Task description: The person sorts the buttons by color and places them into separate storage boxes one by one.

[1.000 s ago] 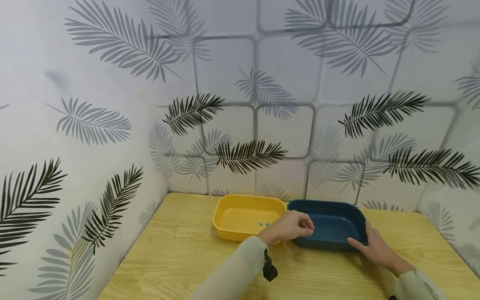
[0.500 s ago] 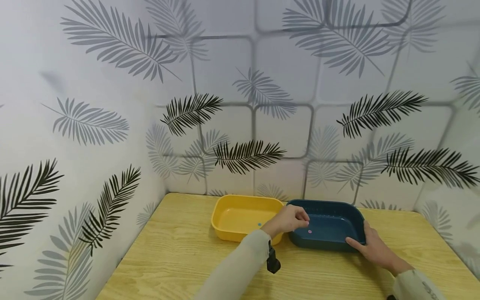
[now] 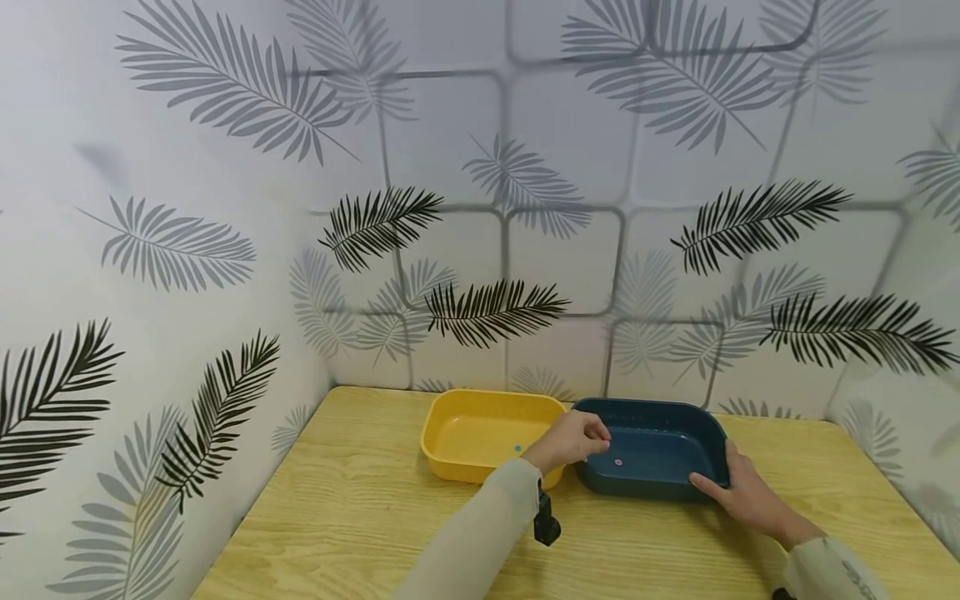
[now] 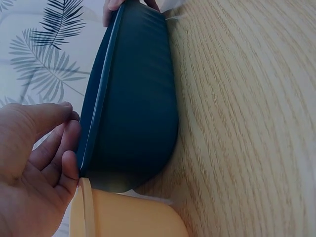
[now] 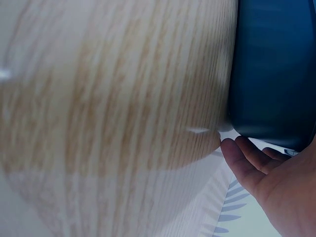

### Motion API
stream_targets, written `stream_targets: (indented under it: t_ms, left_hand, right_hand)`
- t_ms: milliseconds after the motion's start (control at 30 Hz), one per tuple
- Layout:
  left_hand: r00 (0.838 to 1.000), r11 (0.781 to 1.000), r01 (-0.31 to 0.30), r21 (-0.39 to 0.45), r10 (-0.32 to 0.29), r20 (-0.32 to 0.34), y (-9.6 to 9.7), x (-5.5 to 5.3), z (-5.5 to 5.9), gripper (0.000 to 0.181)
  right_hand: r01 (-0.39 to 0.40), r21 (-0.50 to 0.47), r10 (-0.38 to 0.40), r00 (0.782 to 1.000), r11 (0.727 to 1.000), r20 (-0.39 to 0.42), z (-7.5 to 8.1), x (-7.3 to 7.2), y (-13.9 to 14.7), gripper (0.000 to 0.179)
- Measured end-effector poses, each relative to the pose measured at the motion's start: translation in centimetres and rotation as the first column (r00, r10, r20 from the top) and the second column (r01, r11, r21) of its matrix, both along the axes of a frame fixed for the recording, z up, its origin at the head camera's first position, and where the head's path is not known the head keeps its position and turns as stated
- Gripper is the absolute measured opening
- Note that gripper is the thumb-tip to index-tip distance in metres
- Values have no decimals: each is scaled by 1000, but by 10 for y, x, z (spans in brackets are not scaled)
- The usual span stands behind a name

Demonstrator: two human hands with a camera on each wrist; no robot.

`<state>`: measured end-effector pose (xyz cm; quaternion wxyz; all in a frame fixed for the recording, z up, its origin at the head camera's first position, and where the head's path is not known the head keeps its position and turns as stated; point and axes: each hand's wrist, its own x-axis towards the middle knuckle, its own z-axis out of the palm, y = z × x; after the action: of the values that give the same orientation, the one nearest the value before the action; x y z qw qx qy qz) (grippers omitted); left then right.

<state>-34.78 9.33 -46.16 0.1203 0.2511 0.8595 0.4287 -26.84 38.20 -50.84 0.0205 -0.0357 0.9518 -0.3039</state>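
My left hand [image 3: 572, 437] hovers over the left end of a dark blue plastic basin [image 3: 643, 487], thumb and index fingertips together and the other fingers curled. Nothing shows between those fingertips in the left wrist view. A small pink disc [image 3: 618, 462] lies inside the blue basin. My right hand [image 3: 753, 497] grips this basin's right end, its thumb on the front rim and its fingers along the outer end wall. To the left stands a yellow basin [image 3: 461, 468], with a small blue disc [image 3: 517, 448] on its floor, beside my left wrist.
Both basins stand side by side, their ends meeting, on a light wood-grain table [image 3: 360, 500]. Behind them rises a wall [image 3: 562, 258] with a leaf pattern. A black wrist device [image 3: 546, 521] hangs below my left sleeve.
My left hand has shifted slightly left, and the pink disc in the blue basin has come into view. Only one blue disc now shows in the yellow basin. My right hand keeps its grip.
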Motion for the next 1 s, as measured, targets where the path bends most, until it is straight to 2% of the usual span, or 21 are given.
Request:
stream_targets:
  t_ms: [233, 467, 633, 867, 1000]
  left_hand:
    - [1000, 1000, 5, 11, -5, 9, 1, -2, 3, 5]
    - [1000, 1000, -21, 8, 21, 18, 4, -6, -2, 7]
    - [999, 999, -44, -28, 44, -6, 7, -8, -4, 5]
    - [994, 991, -75, -110, 65, -92, 11, -5, -2, 5]
    - [990, 986, -94, -136, 78, -120, 12, -3, -1, 5]
  right_hand:
    - [1, 2, -1, 1000, 1000, -10, 2, 1, -2, 104]
    - [3, 6, -3, 1000, 1000, 2, 0, 0, -1, 105]
    - [5, 4, -5, 1000, 1000, 8, 1, 0, -1, 105]
    - [-2, -9, 2, 1000, 1000, 13, 0, 0, 0, 105]
    - [-5, -16, 5, 1000, 1000, 12, -1, 0, 1, 105]
